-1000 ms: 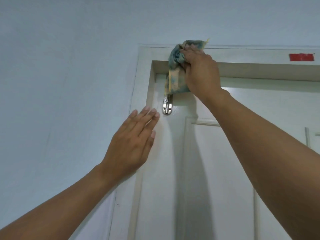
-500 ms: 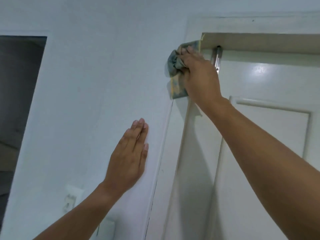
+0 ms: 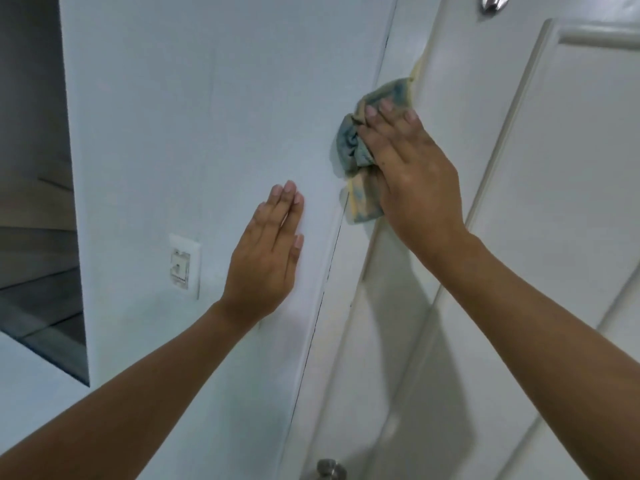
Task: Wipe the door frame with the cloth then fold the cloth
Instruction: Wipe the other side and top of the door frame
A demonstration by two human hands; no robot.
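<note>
Pale wall (image 3: 156, 116) meets a white door (image 3: 571, 220) here. The right hand (image 3: 412, 171) lies with straight fingers on a bunched cloth (image 3: 360, 154), pressing it against the frame (image 3: 360, 258) beside the door. The left hand (image 3: 266, 251) rests flat and empty on the wall, near a switch (image 3: 183, 265). A knob (image 3: 330, 470) shows low down. With nothing curled round it, the cloth could, I'd say, slip from under the palm and drop if the pressure eases mid-stroke.
</note>
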